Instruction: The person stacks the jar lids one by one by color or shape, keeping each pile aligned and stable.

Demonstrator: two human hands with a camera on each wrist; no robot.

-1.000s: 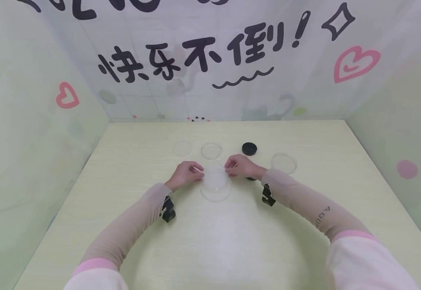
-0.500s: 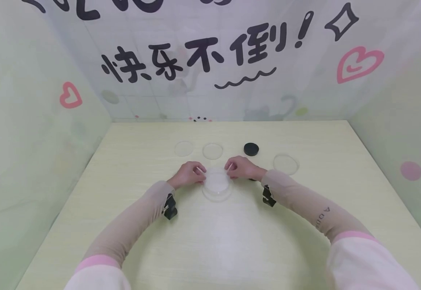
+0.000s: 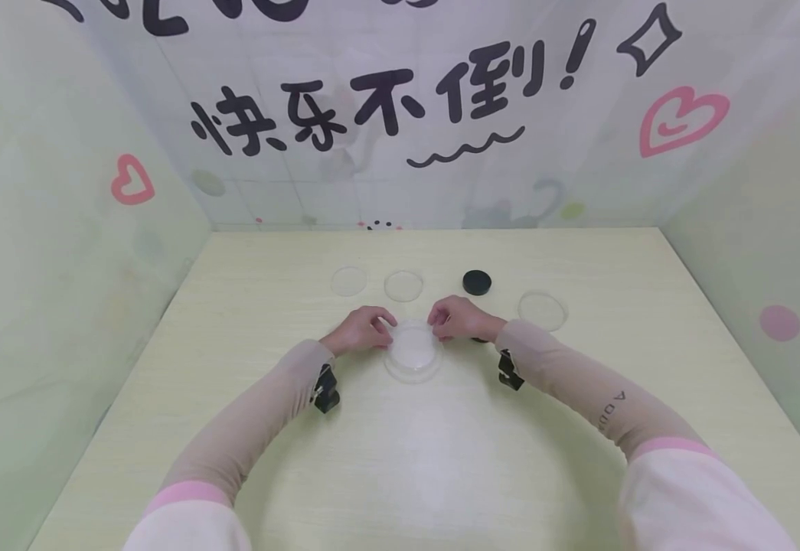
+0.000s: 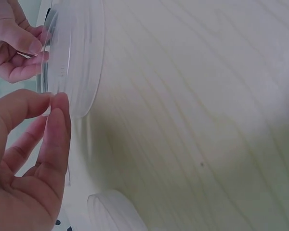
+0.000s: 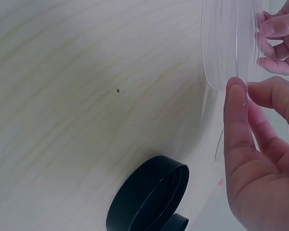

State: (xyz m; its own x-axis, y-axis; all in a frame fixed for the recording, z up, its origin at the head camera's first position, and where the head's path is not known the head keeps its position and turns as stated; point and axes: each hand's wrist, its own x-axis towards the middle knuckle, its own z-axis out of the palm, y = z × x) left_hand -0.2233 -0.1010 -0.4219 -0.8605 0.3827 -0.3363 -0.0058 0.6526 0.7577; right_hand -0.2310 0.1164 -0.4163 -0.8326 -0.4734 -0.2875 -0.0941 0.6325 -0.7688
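In the head view, a clear petri dish [image 3: 415, 344] is held over a wider clear dish [image 3: 412, 376] on the table, its outline overlapping the lower one. My left hand [image 3: 361, 329] pinches the upper dish's edge between thumb and forefinger on the left side. On the opposite edge my right hand [image 3: 460, 318] pinches it the same way. Both wrist views show the clear walls layered closely together; whether upper and lower dishes touch, I cannot tell. A black round lid [image 5: 149, 195] lies by my right hand, mostly hidden under the wrist in the head view.
Behind the hands lie two clear round dishes [image 3: 403, 286] [image 3: 349, 282] and another black lid [image 3: 477, 282]. A larger clear ring-like dish [image 3: 543, 311] sits beyond the right forearm. Fabric walls [image 3: 400, 191] enclose the table's back and sides.
The upper dish has come slightly toward me and now overlaps the lower dish more centrally. Both hands keep their pinch and have shifted only a little. The other dishes and lids stay put.
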